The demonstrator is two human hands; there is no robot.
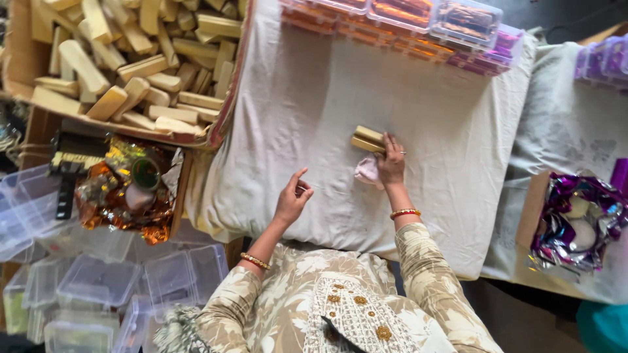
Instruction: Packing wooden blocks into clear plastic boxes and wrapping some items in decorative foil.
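My right hand [391, 162] rests on the white cloth-covered table [458, 131], fingers touching two gold-wrapped bars [367, 140] that lie side by side; a small pink cloth [367, 172] is tucked under its palm. My left hand [292, 197] hovers over the cloth to the left, loosely curled, holding nothing. Both wrists wear bangles.
A big cardboard box [222, 111] of unwrapped pale bars [131, 65] stands at the upper left. Filled clear boxes [405, 19] line the far edge. Gold foil [118, 189] and empty clear plastic boxes [91, 281] lie at the lower left. Purple foil [575, 222] sits at the right.
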